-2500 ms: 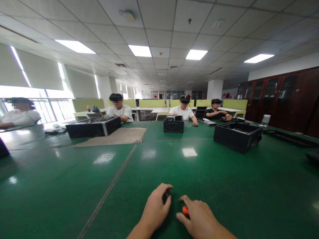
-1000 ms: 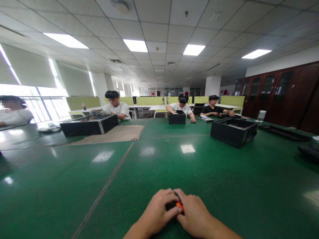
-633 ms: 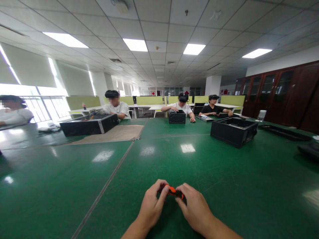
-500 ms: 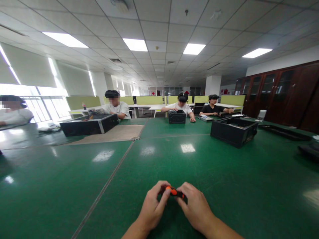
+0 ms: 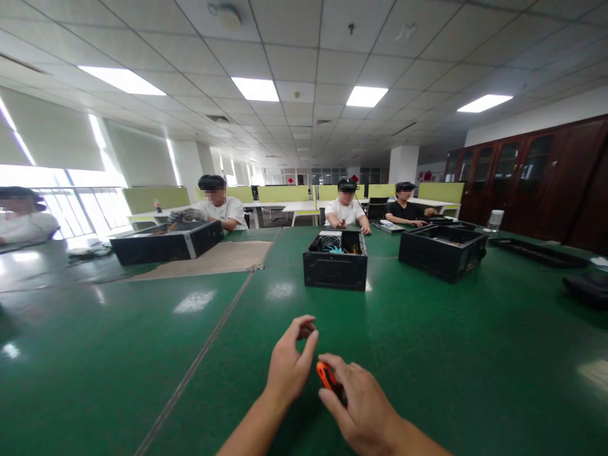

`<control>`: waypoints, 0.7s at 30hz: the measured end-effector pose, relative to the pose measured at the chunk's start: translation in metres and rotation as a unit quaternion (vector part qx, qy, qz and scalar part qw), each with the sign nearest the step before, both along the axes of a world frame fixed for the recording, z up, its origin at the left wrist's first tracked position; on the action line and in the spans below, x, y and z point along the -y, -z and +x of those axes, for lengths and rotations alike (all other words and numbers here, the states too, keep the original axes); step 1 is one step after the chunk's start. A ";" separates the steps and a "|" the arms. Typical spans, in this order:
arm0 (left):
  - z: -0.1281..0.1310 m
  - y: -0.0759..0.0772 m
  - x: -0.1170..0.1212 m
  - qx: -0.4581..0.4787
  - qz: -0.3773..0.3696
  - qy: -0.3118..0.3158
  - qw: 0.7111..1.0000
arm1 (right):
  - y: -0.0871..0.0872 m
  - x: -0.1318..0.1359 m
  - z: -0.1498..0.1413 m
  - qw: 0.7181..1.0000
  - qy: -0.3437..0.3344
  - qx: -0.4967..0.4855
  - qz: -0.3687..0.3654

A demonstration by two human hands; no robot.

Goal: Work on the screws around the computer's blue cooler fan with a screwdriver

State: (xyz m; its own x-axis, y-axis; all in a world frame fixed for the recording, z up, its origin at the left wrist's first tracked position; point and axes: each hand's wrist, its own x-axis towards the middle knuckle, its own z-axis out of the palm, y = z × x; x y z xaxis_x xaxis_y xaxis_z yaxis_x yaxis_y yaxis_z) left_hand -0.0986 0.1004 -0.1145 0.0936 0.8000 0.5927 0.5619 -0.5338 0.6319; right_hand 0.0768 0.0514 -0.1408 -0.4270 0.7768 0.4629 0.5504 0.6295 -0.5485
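My right hand (image 5: pixel 363 399) is closed around an orange-and-black screwdriver (image 5: pixel 327 376). Only its rounded handle shows; the rest is hidden behind my fingers and palm. Just to the left, my left hand (image 5: pixel 292 361) is raised over the green table, its fingers bent and apart from the thumb, with nothing in it. It does not touch the screwdriver. Beyond both hands stands a black computer case (image 5: pixel 335 271), open at the top, with a turquoise fan (image 5: pixel 335 249) and yellow wires inside.
The green table (image 5: pixel 451 373) has a seam left of my hands. Another open black case (image 5: pixel 441 253) stands at right, and one more (image 5: pixel 166 242) lies at left by a beige mat (image 5: pixel 228 258). Several people sit across and at the far left.
The middle computer case has come nearer to me, away from the person opposite. My left hand has let go of the screwdriver and moved up and left; my right hand keeps it.
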 end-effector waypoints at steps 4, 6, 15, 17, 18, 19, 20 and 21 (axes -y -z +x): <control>0.020 -0.044 -0.060 -0.184 0.083 -0.064 0.977 | 0.005 -0.005 0.000 1.000 0.007 0.004 -0.008; 0.031 -0.061 -0.089 -0.275 0.102 -0.081 0.953 | 0.008 -0.009 0.000 1.000 -0.008 -0.005 -0.005; 0.044 -0.067 -0.094 -0.361 0.073 -0.094 0.925 | -0.056 0.015 0.034 0.938 0.014 -0.345 0.023; 0.042 -0.066 -0.066 -0.353 0.073 -0.095 0.928 | -0.083 0.023 0.056 0.891 0.053 -0.449 0.047; 0.042 -0.066 -0.049 -0.348 0.072 -0.098 0.930 | -0.096 0.026 0.067 0.874 0.066 -0.477 0.060; 0.041 -0.066 -0.031 -0.342 0.070 -0.101 0.932 | -0.108 0.027 0.079 0.862 0.079 -0.496 0.070; 0.041 -0.066 -0.011 -0.336 0.070 -0.105 0.934 | -0.118 0.028 0.091 0.857 0.086 -0.503 0.075; 0.040 -0.065 0.009 -0.330 0.070 -0.107 0.935 | -0.127 0.027 0.100 0.858 0.093 -0.500 0.074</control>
State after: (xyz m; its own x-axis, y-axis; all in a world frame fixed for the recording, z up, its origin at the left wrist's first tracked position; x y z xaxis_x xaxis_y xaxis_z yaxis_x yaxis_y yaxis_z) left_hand -0.0583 0.0915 -0.0493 0.3228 0.7607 0.5632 0.9082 -0.4163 0.0417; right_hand 0.1770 0.0245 -0.0135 0.3659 0.6890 0.6256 -0.0503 0.6859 -0.7259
